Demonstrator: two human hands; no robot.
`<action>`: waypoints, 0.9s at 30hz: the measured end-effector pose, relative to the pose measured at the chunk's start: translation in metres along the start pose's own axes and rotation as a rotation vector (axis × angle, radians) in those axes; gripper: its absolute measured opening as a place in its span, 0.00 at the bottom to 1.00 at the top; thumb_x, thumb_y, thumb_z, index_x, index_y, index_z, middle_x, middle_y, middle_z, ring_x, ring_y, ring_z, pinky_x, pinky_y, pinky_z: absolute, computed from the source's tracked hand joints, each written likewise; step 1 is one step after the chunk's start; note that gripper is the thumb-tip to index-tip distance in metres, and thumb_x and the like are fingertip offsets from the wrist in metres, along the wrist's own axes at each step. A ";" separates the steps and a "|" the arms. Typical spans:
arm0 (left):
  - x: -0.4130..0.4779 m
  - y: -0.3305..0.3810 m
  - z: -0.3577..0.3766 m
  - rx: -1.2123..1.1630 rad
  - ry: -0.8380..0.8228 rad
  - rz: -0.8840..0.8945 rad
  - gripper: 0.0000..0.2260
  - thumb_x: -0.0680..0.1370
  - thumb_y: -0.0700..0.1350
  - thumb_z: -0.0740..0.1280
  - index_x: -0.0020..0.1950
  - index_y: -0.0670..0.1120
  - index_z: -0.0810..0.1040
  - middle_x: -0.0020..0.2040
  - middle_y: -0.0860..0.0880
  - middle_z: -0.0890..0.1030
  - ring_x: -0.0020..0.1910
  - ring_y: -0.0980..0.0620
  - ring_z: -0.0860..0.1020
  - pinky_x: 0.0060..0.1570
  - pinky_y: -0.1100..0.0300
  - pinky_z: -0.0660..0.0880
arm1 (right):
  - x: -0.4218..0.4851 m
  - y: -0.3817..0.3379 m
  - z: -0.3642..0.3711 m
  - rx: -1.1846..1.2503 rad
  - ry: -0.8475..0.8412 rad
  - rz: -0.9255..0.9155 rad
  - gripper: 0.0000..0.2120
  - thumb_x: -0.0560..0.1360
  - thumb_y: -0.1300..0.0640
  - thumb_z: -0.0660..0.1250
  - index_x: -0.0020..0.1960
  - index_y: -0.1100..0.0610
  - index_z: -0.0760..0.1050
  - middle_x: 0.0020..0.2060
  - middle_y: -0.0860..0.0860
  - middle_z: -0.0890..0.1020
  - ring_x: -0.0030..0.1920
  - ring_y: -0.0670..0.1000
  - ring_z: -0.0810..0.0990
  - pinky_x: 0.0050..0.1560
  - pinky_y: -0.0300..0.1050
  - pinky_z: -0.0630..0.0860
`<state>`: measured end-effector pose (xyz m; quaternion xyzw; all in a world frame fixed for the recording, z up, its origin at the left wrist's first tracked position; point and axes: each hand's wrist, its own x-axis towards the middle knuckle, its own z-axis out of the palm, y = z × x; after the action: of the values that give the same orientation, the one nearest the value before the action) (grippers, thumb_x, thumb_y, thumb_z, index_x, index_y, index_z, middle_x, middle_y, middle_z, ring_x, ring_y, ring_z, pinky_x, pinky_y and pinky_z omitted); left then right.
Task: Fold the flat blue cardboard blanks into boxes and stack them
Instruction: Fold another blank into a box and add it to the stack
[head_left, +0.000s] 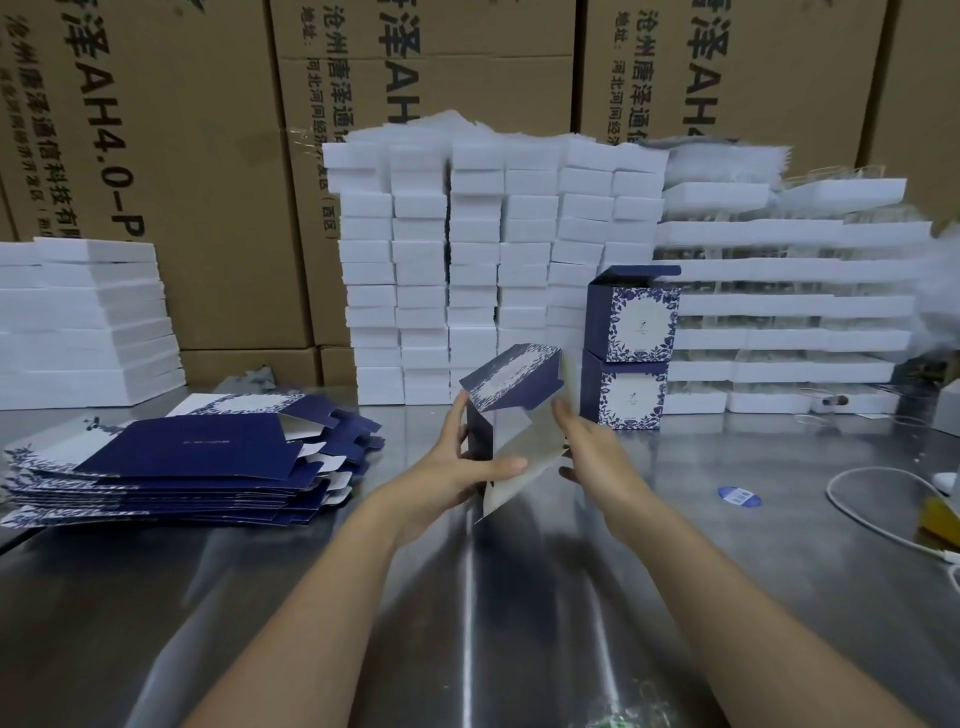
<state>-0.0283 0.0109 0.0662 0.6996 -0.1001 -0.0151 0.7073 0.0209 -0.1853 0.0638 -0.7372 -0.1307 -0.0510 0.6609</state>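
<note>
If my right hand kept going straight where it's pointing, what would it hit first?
Probably the half-folded blue box held by your left hand: your right hand points away and slightly left, at its grey flap. The white foam stacks stand behind it, though depth is unclear.
</note>
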 end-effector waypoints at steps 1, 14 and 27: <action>-0.001 0.003 0.001 0.025 0.072 0.020 0.47 0.73 0.50 0.81 0.82 0.68 0.55 0.70 0.64 0.71 0.66 0.61 0.77 0.48 0.64 0.79 | 0.001 0.001 -0.002 0.000 0.058 -0.002 0.26 0.80 0.31 0.62 0.65 0.48 0.82 0.59 0.45 0.85 0.62 0.48 0.81 0.70 0.57 0.76; 0.004 0.009 -0.016 -0.088 0.535 0.208 0.13 0.83 0.57 0.69 0.51 0.48 0.86 0.49 0.53 0.84 0.51 0.52 0.84 0.45 0.57 0.84 | -0.001 -0.005 -0.013 0.030 0.298 -0.187 0.05 0.80 0.55 0.72 0.48 0.57 0.81 0.41 0.48 0.85 0.44 0.52 0.80 0.50 0.50 0.75; 0.002 0.024 -0.015 -0.644 0.402 -0.013 0.15 0.84 0.45 0.69 0.71 0.45 0.79 0.52 0.46 0.85 0.46 0.49 0.79 0.52 0.53 0.77 | -0.009 -0.034 -0.019 0.944 -0.078 0.179 0.09 0.83 0.57 0.66 0.59 0.60 0.81 0.41 0.51 0.88 0.36 0.48 0.87 0.38 0.40 0.84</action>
<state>-0.0272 0.0254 0.0900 0.4312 0.0549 0.0870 0.8964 0.0049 -0.2026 0.0967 -0.3662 -0.1004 0.0987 0.9198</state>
